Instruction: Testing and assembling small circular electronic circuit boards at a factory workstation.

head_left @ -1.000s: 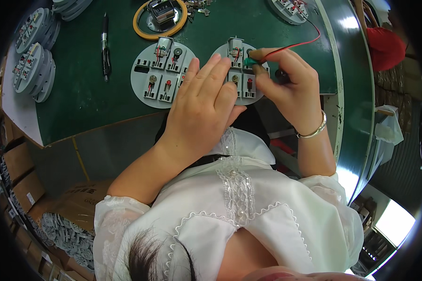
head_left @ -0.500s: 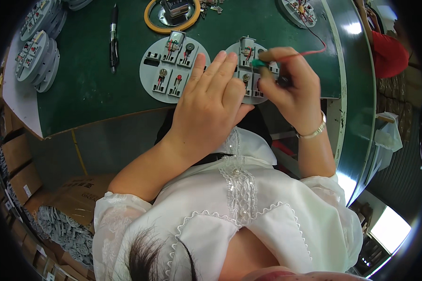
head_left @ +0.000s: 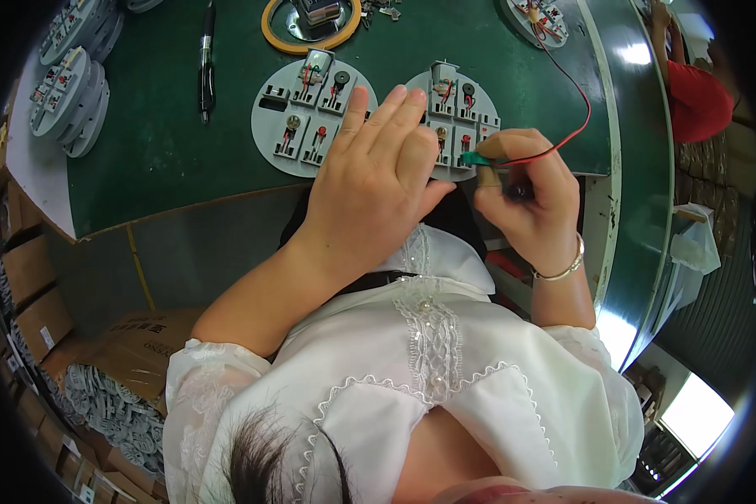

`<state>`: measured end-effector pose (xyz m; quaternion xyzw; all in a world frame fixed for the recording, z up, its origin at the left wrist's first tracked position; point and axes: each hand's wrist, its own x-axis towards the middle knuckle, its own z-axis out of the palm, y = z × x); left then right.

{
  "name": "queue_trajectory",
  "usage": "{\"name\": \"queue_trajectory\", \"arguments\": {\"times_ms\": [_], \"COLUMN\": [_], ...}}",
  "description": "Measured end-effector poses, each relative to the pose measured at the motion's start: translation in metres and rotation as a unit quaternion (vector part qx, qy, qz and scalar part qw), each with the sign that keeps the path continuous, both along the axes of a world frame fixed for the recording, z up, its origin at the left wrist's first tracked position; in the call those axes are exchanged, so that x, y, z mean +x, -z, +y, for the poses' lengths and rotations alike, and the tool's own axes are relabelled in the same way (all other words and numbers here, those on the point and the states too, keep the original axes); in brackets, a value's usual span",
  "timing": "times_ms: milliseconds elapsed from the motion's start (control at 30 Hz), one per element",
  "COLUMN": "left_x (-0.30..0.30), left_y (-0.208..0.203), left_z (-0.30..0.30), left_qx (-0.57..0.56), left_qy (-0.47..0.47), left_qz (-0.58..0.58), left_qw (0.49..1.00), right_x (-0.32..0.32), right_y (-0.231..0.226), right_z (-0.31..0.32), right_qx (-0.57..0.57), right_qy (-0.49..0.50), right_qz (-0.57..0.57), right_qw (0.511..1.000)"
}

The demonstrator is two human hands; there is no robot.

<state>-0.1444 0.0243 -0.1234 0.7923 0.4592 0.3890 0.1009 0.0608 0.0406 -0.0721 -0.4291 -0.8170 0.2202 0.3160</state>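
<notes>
My left hand (head_left: 371,172) lies with its fingers stretched out across the inner edges of two round grey boards, holding nothing I can see. The left board (head_left: 265,147) carries a small motor (head_left: 317,67), a black buzzer, a bulb and a red LED on grey clips. Similar parts sit on the right board (head_left: 487,102), partly covered by my hands. My right hand (head_left: 533,181) pinches a green plug (head_left: 476,159) at the right board's lower red LED (head_left: 466,141); whether they touch, I cannot tell. A dark round end (head_left: 521,191) shows inside the curled fingers.
A red wire (head_left: 586,97) loops from my right hand to another board (head_left: 554,21) at the back right. Stacked grey boards (head_left: 76,97), a black pen (head_left: 206,63), a yellow-orange ring (head_left: 269,34) and small metal pieces (head_left: 386,12) lie on the green table. Beyond, a person wears red (head_left: 699,101).
My right hand has brought the green plug down toward me, from the upper parts of the right board to the lower red LED. My left hand has barely moved.
</notes>
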Motion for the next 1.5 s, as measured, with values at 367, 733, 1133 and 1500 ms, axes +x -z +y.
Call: {"name": "queue_trajectory", "arguments": {"times_ms": [367, 733, 1133, 1500], "left_x": [0.009, 0.012, 0.012, 0.038], "left_y": [-0.014, -0.017, -0.019, -0.037], "left_z": [-0.003, 0.004, 0.003, 0.0], "left_qx": [-0.003, -0.015, -0.019, -0.03], "left_qy": [-0.013, -0.006, -0.01, 0.005], "left_qz": [0.031, 0.035, 0.044, 0.093], "left_qw": [0.999, 0.999, 0.999, 0.995], "right_x": [0.014, 0.029, 0.033, 0.066], "right_y": [-0.014, -0.01, -0.011, 0.006], "right_z": [0.003, 0.035, 0.017, 0.002], "right_qx": [0.008, 0.029, -0.045, -0.125], "right_qy": [0.034, 0.054, 0.069, 0.176], "right_qz": [-0.033, -0.042, -0.005, 0.118], "right_qw": [0.999, 0.997, 0.997, 0.969]}}
